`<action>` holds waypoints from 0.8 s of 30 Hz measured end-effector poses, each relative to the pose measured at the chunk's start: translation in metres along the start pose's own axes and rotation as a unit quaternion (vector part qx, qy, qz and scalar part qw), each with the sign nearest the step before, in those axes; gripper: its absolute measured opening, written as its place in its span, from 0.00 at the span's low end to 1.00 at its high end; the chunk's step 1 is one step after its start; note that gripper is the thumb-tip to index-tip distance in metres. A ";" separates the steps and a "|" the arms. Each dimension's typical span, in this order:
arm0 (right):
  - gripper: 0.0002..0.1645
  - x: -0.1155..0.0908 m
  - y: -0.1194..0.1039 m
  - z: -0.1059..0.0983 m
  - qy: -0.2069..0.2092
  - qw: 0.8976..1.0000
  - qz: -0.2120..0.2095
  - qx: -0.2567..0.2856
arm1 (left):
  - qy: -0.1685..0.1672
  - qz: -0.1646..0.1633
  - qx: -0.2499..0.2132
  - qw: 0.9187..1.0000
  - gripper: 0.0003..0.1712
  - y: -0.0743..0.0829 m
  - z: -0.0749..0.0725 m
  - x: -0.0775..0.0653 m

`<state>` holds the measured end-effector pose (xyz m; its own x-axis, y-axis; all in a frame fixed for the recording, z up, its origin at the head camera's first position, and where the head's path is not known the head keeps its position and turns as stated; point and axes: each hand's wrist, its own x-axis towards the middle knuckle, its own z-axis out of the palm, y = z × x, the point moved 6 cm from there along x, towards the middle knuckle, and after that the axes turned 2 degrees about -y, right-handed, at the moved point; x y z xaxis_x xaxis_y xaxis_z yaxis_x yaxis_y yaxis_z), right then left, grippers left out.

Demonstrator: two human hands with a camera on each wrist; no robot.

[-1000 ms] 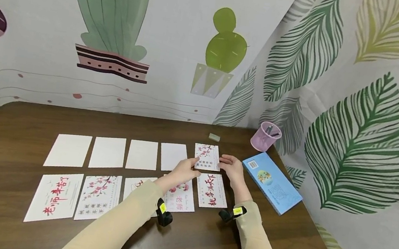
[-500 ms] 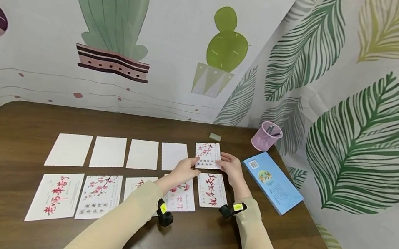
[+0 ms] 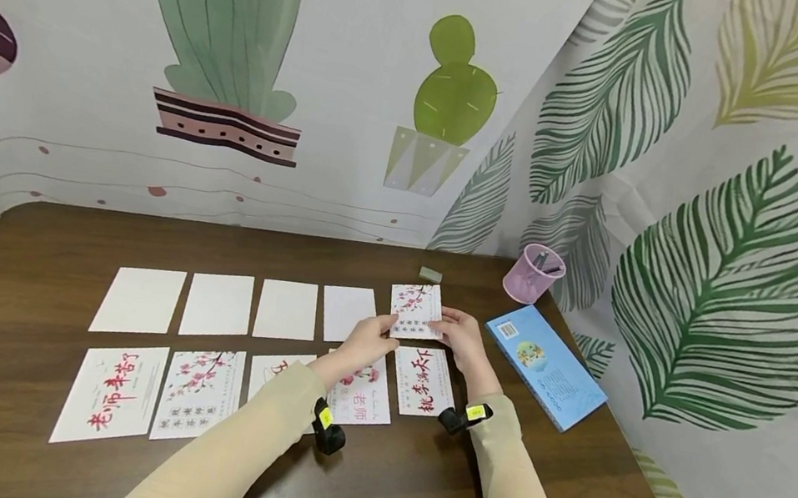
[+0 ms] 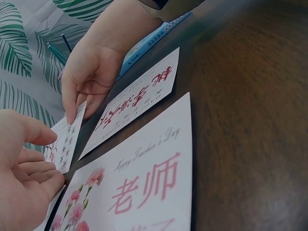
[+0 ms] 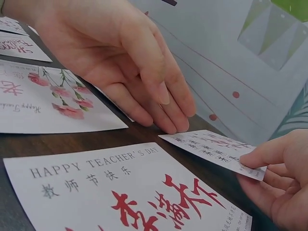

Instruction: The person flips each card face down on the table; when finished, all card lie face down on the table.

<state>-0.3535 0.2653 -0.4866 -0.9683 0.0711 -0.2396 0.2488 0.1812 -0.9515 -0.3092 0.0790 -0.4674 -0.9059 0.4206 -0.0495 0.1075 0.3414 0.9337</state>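
A small card with pink blossoms and dark characters (image 3: 415,308) lies between the hands at the back right of the table. My right hand (image 3: 464,343) pinches its right edge; in the right wrist view the thumb is on top of the card (image 5: 211,151) and the fingers are beneath. My left hand (image 3: 365,350) is at its left edge, thumb apart from its straight fingers, whose tips touch or nearly touch the card. Just nearer lies a card with red characters (image 3: 424,381). A card with pink carnations (image 4: 144,183) lies partly under my left forearm.
Several blank white cards (image 3: 287,310) form a back row, with printed cards (image 3: 110,394) in front. A blue book (image 3: 545,367) lies right of the hands, a pink pen cup (image 3: 533,275) behind it. A small grey block (image 3: 430,274) is near the back edge.
My right hand has moved slightly left, its thumb coming over the blossom card's edge to pinch it. The card has shifted slightly toward the back. The left hand has hardly moved.
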 end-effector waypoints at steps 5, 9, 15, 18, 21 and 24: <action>0.29 -0.003 -0.002 0.002 0.005 1.000 -0.002 0.001 | 0.009 -0.002 -0.012 1.000 0.30 0.000 -0.002 -0.002; 0.28 -0.009 -0.009 0.004 0.019 1.000 -0.016 0.002 | 0.039 0.000 -0.015 0.999 0.29 0.007 -0.008 -0.004; 0.25 -0.024 -0.023 0.014 0.058 0.997 -0.057 -0.004 | 0.107 0.045 -0.013 0.993 0.24 0.030 -0.018 -0.005; 0.22 -0.029 -0.030 0.020 0.074 0.994 -0.079 -0.002 | 0.125 0.056 -0.020 0.990 0.22 0.040 -0.021 -0.006; 0.20 -0.032 -0.035 0.027 0.077 0.992 -0.101 0.011 | 0.140 0.060 -0.018 0.988 0.21 0.048 -0.023 -0.007; 0.20 -0.034 -0.040 0.032 0.072 0.990 -0.117 0.037 | 0.149 0.064 -0.009 0.987 0.23 0.056 -0.025 -0.007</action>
<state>-0.3310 0.2242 -0.4463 -0.9843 0.1761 0.0132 0.0112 0.1370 -0.9905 -0.3069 0.0738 -0.4062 -0.9661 0.1923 0.1724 0.2233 0.2866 0.9317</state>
